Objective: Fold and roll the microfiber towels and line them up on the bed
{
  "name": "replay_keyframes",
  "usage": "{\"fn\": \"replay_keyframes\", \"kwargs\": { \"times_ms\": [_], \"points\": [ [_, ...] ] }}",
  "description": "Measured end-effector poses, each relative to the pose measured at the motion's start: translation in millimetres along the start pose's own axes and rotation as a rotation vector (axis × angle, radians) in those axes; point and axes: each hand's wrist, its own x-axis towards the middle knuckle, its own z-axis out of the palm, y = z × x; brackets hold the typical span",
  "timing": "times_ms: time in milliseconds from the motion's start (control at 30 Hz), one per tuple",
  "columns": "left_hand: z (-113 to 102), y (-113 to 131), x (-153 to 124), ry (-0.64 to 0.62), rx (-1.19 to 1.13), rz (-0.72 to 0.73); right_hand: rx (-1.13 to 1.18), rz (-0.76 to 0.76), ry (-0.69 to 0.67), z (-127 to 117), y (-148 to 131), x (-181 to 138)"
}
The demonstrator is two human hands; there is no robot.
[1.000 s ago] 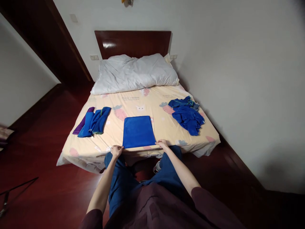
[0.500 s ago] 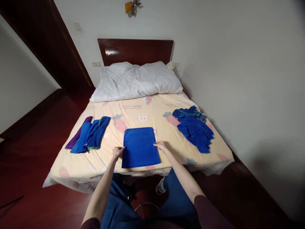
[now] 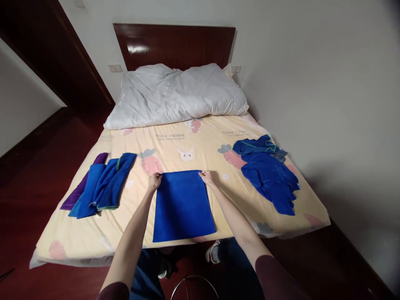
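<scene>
A blue towel (image 3: 184, 208) lies flat as a rough rectangle at the near edge of the bed. My left hand (image 3: 154, 181) pinches its far left corner. At the far right corner, my right hand (image 3: 206, 178) has its fingers closed on the cloth. To the left lie folded towels side by side: a purple one (image 3: 78, 189), a blue one (image 3: 86, 196) and a darker blue one with green edging (image 3: 117, 179). Over on the right is a crumpled heap of blue cloths (image 3: 270, 177), one with green trim.
The bed (image 3: 184, 143) has a cream sheet printed with carrots and rabbits. A white quilt (image 3: 178, 96) is bunched against the dark wooden headboard (image 3: 178, 46). Beneath the near edge a curved metal rim (image 3: 193, 276) shows between my legs. A wall runs along the right.
Both hands have moved from the towel's side edges up to its far corners. My view has come closer and tipped down. The piles on either side look unchanged.
</scene>
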Motion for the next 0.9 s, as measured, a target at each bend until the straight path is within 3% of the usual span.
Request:
{"fn": "replay_keyframes", "kwargs": {
  "times_ms": [367,667,900],
  "points": [
    [11,9,20,0.062,0.105,0.030,-0.228,-0.013,0.148,0,14,16],
    [9,5,34,-0.039,0.174,0.205,-0.435,-0.026,0.085,0,8,20],
    [-8,-4,61,-0.120,0.219,0.170,-0.432,-0.027,0.059,3,-4,36]
  ]
}}
